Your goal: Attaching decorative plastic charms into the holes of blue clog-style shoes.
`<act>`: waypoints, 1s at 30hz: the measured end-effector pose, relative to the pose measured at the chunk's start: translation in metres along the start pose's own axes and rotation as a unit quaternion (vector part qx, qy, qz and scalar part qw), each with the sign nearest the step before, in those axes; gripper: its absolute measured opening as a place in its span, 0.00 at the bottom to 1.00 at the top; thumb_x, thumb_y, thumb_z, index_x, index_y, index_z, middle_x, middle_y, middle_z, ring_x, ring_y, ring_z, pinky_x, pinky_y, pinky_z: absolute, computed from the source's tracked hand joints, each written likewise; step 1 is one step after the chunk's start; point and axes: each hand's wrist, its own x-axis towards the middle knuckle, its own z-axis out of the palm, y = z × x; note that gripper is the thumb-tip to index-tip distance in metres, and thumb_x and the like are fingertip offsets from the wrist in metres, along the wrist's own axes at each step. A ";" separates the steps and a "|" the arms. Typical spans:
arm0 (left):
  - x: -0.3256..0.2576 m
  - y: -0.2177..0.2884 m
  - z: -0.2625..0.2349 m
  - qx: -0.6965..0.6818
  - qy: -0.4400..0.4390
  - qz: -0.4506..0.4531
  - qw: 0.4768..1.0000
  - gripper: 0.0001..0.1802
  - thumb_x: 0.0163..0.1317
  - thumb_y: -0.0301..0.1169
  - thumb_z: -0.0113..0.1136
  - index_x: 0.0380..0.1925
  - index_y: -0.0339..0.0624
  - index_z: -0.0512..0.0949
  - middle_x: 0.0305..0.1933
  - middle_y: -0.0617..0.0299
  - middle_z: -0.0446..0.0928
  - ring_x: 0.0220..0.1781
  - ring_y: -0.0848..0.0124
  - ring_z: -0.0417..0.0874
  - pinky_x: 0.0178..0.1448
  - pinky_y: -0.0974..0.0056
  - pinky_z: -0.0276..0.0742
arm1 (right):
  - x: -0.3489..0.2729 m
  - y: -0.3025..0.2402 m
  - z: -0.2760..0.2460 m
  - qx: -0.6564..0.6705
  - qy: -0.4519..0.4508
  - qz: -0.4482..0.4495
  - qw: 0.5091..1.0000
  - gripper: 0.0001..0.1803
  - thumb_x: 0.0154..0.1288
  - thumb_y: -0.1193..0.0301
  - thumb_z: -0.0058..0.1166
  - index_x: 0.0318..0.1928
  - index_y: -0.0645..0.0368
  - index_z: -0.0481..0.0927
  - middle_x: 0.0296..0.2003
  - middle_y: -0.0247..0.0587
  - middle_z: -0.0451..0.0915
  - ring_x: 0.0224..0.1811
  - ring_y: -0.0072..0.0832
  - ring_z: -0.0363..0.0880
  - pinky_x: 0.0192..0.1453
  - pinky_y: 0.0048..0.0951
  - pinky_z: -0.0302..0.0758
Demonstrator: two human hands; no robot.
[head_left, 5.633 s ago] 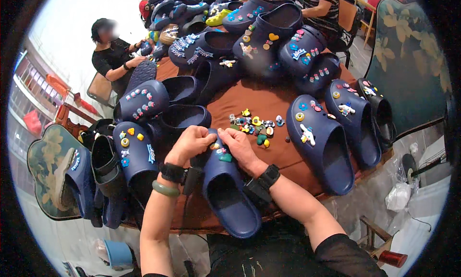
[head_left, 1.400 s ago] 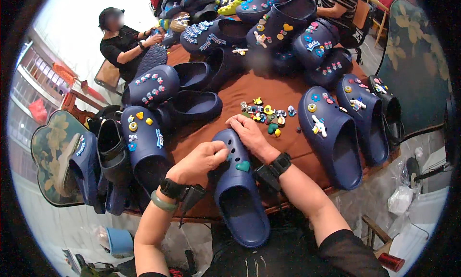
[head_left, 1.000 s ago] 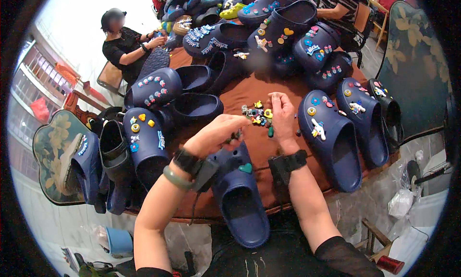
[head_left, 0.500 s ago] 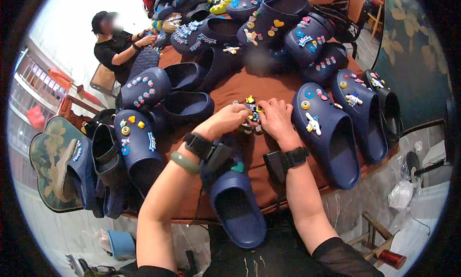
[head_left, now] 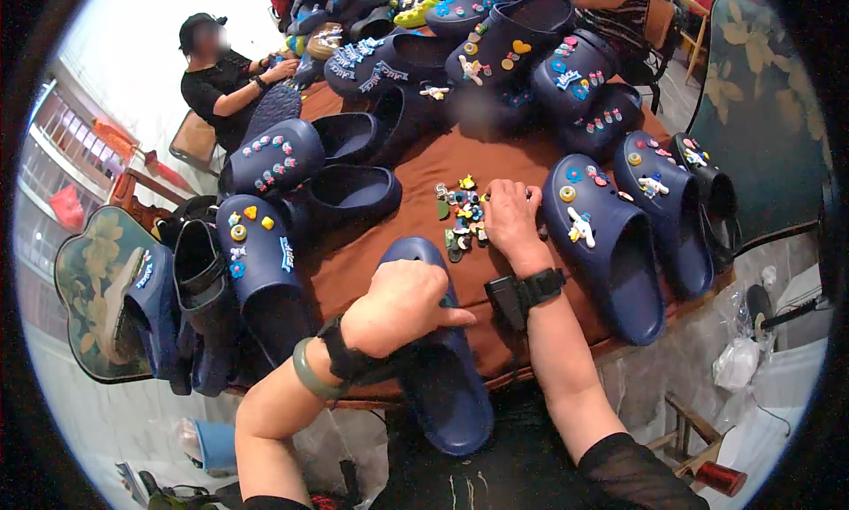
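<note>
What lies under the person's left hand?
The left hand rests on a navy clog lying on the brown tablecloth. The clog's toe and any charms there are covered.

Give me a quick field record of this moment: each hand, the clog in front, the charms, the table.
left hand: closed over the toe of the plain navy clog
right hand: resting on the pile of small charms, fingers among them
plain navy clog: toe toward the charms, heel over the near table edge
table: brown cloth, ringed by decorated navy clogs
</note>
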 end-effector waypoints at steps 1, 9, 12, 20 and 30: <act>0.003 0.007 -0.009 0.020 -0.051 -0.003 0.998 0.30 0.50 0.54 0.66 0.21 0.32 0.76 0.23 0.44 0.76 0.28 0.49 0.80 0.32 0.53 0.75 | -0.001 0.000 0.002 0.006 0.007 0.000 1.000 0.08 0.56 0.76 0.48 0.37 0.60 0.74 0.38 0.45 0.76 0.47 0.41 0.71 0.58 0.49 0.56; 0.012 -0.008 0.008 -0.041 -0.098 0.026 0.994 0.25 0.54 0.48 0.62 0.19 0.31 0.78 0.23 0.41 0.76 0.30 0.48 0.81 0.35 0.50 0.76 | 0.000 0.004 0.007 -0.008 0.015 -0.001 1.000 0.07 0.57 0.73 0.50 0.38 0.57 0.73 0.38 0.41 0.75 0.47 0.39 0.70 0.57 0.46 0.56; 0.010 -0.014 0.004 -0.053 -0.079 0.005 0.995 0.22 0.55 0.43 0.59 0.18 0.32 0.77 0.23 0.42 0.76 0.31 0.48 0.81 0.37 0.50 0.76 | 0.000 0.003 0.005 0.001 0.026 -0.002 1.000 0.07 0.56 0.76 0.47 0.37 0.58 0.74 0.37 0.43 0.75 0.46 0.40 0.70 0.57 0.47 0.56; 0.027 -0.024 0.017 -0.019 0.006 0.017 1.000 0.10 0.51 0.30 0.56 0.16 0.36 0.78 0.20 0.45 0.76 0.27 0.49 0.81 0.32 0.50 0.75 | 0.003 0.006 0.004 -0.011 0.039 -0.014 0.999 0.07 0.57 0.75 0.47 0.37 0.55 0.74 0.36 0.39 0.76 0.46 0.37 0.72 0.57 0.46 0.56; 0.047 -0.064 0.036 -0.349 0.086 -0.060 0.931 0.16 0.70 0.35 0.49 0.32 0.32 0.77 0.20 0.60 0.71 0.22 0.73 0.70 0.27 0.64 0.68 | 0.012 -0.011 -0.015 0.077 0.085 0.042 0.993 0.08 0.65 0.71 0.45 0.40 0.52 0.77 0.33 0.35 0.79 0.40 0.34 0.76 0.54 0.40 0.58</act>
